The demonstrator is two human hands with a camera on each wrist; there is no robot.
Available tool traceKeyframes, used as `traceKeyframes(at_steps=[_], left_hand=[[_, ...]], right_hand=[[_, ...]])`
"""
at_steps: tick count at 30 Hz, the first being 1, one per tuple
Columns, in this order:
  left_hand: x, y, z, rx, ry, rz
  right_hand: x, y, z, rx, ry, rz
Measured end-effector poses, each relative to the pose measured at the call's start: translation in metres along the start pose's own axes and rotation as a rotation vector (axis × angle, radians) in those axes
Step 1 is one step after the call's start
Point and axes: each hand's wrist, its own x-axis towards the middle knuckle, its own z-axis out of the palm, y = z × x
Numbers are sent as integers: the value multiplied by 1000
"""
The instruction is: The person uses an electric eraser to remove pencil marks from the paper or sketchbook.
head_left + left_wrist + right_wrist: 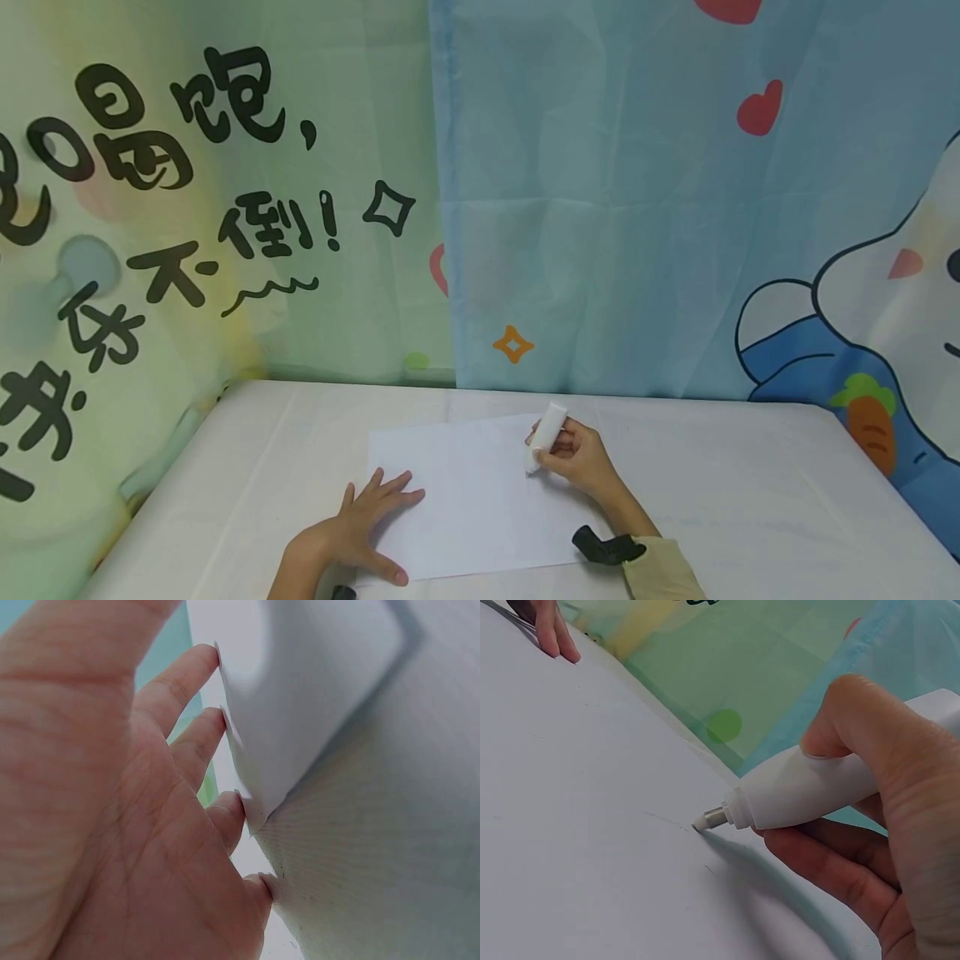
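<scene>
A sheet of white paper (465,508) lies flat on the table. My right hand (587,460) grips a white electric eraser (546,437), thumb on one side and fingers on the other, over the right part of the sheet. In the right wrist view its small eraser tip (700,823), set in a metal collar, meets the paper at the end of a faint pencil line (664,818). The left hand (352,527) rests with spread fingers across the sheet's left edge. Seen from the left wrist, several fingertips (201,656) press on the paper and the white cloth.
White cloth (750,500) covers the table around the sheet. Printed curtains (600,208) stand behind the table and along its left side. A black strap (606,547) sits at the right wrist, next to a beige sleeve (663,571).
</scene>
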Motion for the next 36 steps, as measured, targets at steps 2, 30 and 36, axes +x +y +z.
traceKeyframes(at_steps=[2,30,36], left_hand=[[0,0,0,-1,2,0],[1,-1,0,7,7,-4],[0,-2,1,3,9,1]], right_hand=[[0,0,0,4,-3,-5],[-1,-1,-2,19,-76,-35],[-1,-1,-2,22,-87,-43]])
